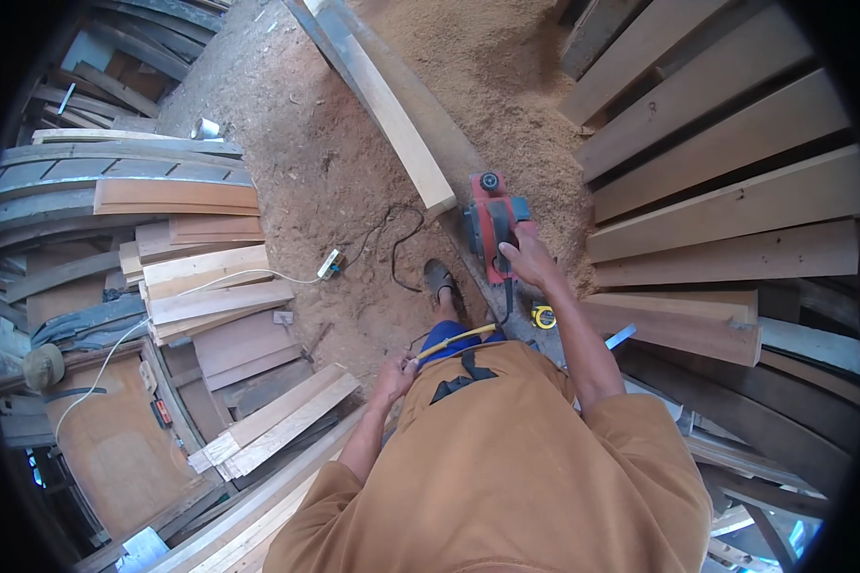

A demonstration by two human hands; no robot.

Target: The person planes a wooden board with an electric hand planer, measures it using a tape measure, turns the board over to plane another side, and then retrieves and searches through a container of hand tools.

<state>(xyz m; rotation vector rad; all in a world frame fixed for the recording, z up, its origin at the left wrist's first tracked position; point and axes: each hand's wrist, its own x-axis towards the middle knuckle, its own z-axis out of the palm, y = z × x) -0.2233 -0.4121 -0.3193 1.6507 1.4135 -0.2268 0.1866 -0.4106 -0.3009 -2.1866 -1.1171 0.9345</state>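
Observation:
My right hand (530,256) is closed around the handle of a red electric planer (493,215), which rests at the near end of a dark bench board (461,158). A black cord runs from its near end. Down by my waist, my left hand (395,375) is closed on one end of a thin yellow rod (457,345) that lies across my front. A squared light timber (401,134) stretches away along the bench, its near end just left of the planer. Near my right forearm sits a yellow tape measure (543,317).
Wide boards (726,205) are stacked along the right. Piles of planks (210,286) fill the left side. A white extension socket (329,264) with its cable lies on the sawdust-covered ground (320,191), and a black cord loops near my foot (440,277).

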